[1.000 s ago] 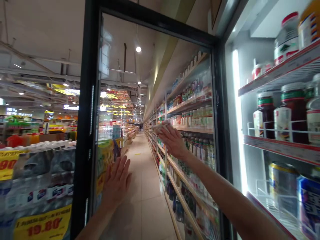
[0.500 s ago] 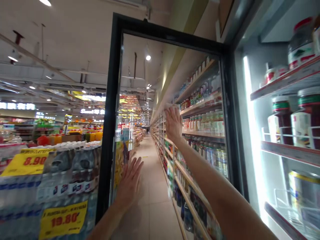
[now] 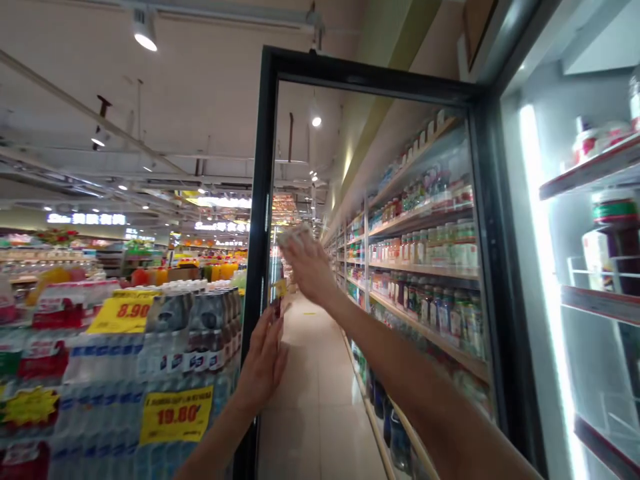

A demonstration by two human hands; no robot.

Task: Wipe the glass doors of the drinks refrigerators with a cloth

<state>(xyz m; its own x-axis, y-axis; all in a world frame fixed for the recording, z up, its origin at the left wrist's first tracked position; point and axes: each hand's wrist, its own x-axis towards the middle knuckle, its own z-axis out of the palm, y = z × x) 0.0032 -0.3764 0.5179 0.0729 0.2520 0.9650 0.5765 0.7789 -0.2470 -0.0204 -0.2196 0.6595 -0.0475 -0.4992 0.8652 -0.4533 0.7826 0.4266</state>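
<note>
A black-framed glass cooler door (image 3: 260, 200) stands swung open in front of me. My right hand (image 3: 307, 270) presses a pale cloth (image 3: 294, 235) flat against the glass near the door's left edge, at about mid height. My left hand (image 3: 264, 363) lies open with fingers stretched against the lower glass, beside the frame. The open cooler (image 3: 595, 280) is at my right, with dark juice bottles (image 3: 613, 243) on its lit shelves.
Stacked packs of bottled water (image 3: 165, 347) with yellow price signs (image 3: 175, 413) stand left of the door. Through the glass a tiled aisle (image 3: 315, 400) runs straight ahead, lined on the right by long shelves of drinks (image 3: 425, 267).
My right hand with the cloth has swept up and then left across the glass to the frame side. The left hand stays flat on the lower glass. My view has turned left.
</note>
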